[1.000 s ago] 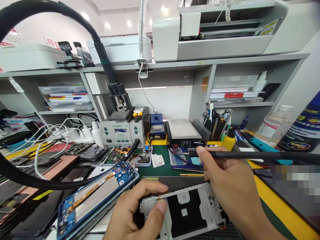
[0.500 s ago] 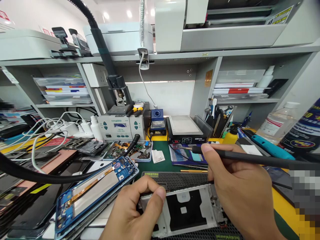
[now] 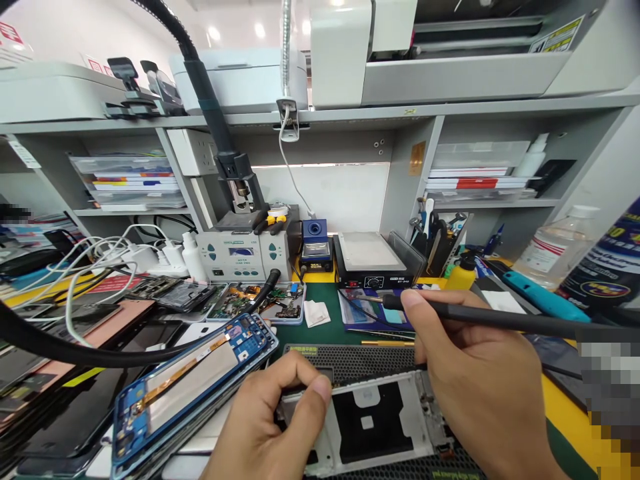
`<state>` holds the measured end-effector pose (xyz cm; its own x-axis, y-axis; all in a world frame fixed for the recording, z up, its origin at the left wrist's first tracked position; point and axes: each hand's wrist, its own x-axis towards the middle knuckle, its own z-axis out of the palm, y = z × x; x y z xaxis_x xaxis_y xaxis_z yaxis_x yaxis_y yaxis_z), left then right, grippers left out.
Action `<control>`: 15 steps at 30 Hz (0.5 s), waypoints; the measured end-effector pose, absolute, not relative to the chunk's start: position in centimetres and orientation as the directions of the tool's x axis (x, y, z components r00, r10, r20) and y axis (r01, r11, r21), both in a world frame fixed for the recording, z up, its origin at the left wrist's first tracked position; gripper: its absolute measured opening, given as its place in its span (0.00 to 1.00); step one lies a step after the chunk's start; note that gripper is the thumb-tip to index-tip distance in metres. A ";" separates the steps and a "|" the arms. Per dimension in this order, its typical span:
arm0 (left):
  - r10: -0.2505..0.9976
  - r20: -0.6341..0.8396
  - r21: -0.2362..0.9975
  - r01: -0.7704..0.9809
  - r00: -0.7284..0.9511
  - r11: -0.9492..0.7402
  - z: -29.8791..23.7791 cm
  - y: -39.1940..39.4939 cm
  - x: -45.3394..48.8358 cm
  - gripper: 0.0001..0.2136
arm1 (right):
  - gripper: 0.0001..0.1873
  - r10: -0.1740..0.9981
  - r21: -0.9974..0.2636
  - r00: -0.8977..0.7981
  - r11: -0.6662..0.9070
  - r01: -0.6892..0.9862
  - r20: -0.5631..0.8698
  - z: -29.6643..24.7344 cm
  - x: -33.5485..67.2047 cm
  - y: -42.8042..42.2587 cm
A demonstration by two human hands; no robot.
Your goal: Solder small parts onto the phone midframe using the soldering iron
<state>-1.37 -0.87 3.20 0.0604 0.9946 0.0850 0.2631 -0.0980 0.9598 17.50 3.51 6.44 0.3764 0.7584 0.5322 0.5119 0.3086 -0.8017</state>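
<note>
A silver phone frame with a black panel lies on a black perforated mat in front of me. My left hand pinches the frame's upper left corner between thumb and forefinger. My right hand is closed round a long black soldering iron handle, which runs off to the right. The iron's metal tip points left, above the bench and apart from the frame.
An opened blue phone lies left of the mat, with a stack of phones and screens beyond. A hot-air station, a blue soldering station and a heating plate stand at the back. Bottles stand right. A black hose crosses left.
The view tilted slightly up and steadied. My left forefinger curled down onto the frame's corner. The right hand with the iron shifted a little right and up.
</note>
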 end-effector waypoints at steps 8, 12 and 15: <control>0.993 0.033 0.989 0.137 0.112 -0.049 3.2 -0.7 -1.6 0.22 | 0.14 0.774 -0.830 0.396 0.282 0.482 0.493 6.3 17.7 3.9; 0.994 0.009 0.995 0.093 0.106 -0.019 3.0 -0.7 -1.9 0.21 | 0.14 0.786 -0.834 0.399 0.251 0.492 0.472 6.4 17.9 4.2; 0.994 -0.008 0.997 0.072 0.109 0.000 2.8 -0.6 -2.0 0.21 | 0.15 0.790 -0.817 0.383 0.242 0.523 0.479 6.4 18.0 4.3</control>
